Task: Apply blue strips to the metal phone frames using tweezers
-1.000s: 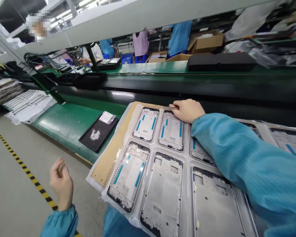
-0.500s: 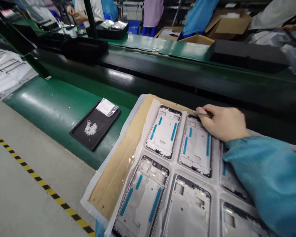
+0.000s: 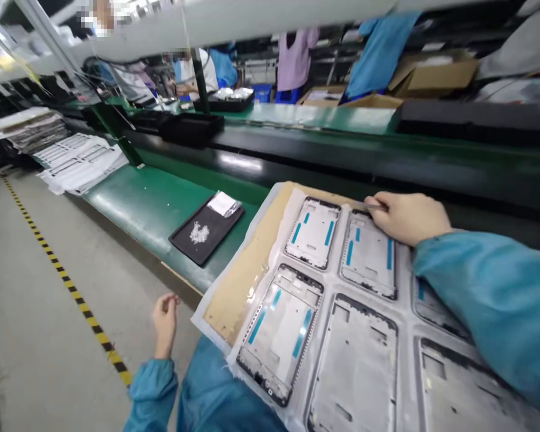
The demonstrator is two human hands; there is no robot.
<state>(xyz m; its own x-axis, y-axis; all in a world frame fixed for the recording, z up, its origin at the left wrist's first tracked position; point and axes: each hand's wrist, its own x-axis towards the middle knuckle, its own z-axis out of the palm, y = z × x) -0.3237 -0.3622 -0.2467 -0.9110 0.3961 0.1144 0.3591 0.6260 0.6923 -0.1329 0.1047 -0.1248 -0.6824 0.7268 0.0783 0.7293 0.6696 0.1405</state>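
Our left hand (image 3: 165,318) half-curled above the floor (image 3: 130,312), its grasp unclear; a slim tool (image 3: 375,207) held in our right hand (image 3: 410,218).
Metal frames (image 3: 310,234) run lengthwise away from us; over the far edge of their tray (image 3: 328,281), the tool's long axis lies near-level, tip left.

The right hand (image 3: 409,217) at 3 o'clock grips a thin tool (image 3: 375,207) near a metal frame (image 3: 369,255). The left hand (image 3: 165,318) hangs at 8 o'clock, fingers curled. A black tray (image 3: 218,226) lies at 9 o'clock.
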